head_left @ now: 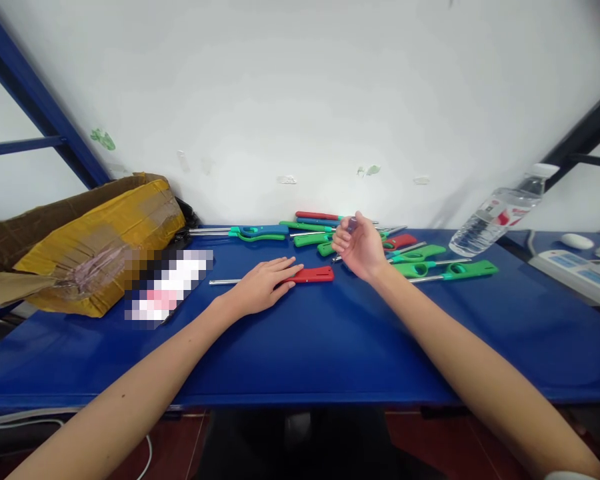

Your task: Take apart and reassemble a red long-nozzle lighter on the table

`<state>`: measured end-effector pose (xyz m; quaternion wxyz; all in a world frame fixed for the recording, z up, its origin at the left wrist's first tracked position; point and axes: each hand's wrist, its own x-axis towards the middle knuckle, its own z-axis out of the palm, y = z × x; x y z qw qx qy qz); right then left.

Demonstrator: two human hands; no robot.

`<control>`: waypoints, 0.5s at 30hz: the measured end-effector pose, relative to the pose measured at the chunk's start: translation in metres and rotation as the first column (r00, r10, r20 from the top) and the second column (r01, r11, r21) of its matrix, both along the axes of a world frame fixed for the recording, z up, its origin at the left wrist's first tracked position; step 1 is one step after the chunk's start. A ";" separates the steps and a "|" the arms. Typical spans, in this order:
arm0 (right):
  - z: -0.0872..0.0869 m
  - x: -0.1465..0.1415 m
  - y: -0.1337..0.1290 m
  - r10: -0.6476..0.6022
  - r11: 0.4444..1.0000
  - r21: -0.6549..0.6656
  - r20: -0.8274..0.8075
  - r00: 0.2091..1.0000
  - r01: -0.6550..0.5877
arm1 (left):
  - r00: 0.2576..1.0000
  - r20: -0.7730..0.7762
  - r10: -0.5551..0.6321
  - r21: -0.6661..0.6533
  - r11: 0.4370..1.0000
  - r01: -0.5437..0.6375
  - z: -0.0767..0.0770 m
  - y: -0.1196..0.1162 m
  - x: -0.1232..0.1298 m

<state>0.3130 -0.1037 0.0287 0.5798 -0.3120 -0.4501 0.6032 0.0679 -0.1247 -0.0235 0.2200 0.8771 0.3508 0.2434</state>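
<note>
My left hand [265,285] lies flat, palm down, with its fingers stretched over a red long-necked lighter [317,274]. The lighter's metal tube points left and shows beyond the hand. Raised above the table to the right is my right hand [363,247], its fingers curled in around a small dark purplish piece too small to name. Behind and beside this hand lie several more long-necked lighters, among them a green one [473,269] on the right, a red one [317,215] near the wall and a blue-and-green one [261,233] on the left.
The blue table [305,360] runs up to a white wall. A taped cardboard box [100,253] stands at the left, with a blurred-out flat item [173,287] beside it. At the right are a tilted water bottle [500,213], a white power strip [575,273] and a white mouse [577,241].
</note>
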 end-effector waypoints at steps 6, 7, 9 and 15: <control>-0.001 -0.008 -0.003 0.004 1.000 0.016 0.061 0.998 -0.005 | 0.994 -0.107 -0.027 0.080 0.996 0.035 -0.003 0.005 -0.003; -0.002 -0.009 -0.002 0.007 1.000 0.025 0.070 0.998 -0.009 | 0.990 -0.136 -0.024 0.103 0.994 0.038 -0.003 0.005 -0.004; -0.005 -0.009 -0.001 0.012 0.998 0.063 0.069 0.998 -0.017 | 0.982 -0.186 -0.017 0.147 0.988 0.045 -0.002 0.005 -0.003; -0.011 -0.003 0.005 -0.080 0.967 0.251 0.182 0.980 0.033 | 0.963 -0.268 0.009 0.220 0.974 0.052 -0.002 0.004 -0.002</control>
